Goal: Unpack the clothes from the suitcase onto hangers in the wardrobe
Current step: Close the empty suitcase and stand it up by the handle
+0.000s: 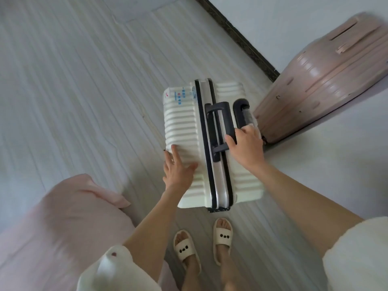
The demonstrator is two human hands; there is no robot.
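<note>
A cream ribbed hard-shell suitcase (182, 127) with dark trim stands closed on the floor in front of my feet. My right hand (245, 148) is shut on its dark top handle (225, 118). My left hand (178, 169) lies flat, fingers spread, against the ribbed side shell near the lower left. No clothes, hangers or wardrobe are in view.
A pink hard-shell suitcase (319, 85) leans at the right against the white wall, close to the cream one. A pink-covered bed or cushion (63, 223) fills the lower left. Pale wood-pattern floor (73, 80) spreads to the left. My slippered feet (201, 242) stand just below the suitcase.
</note>
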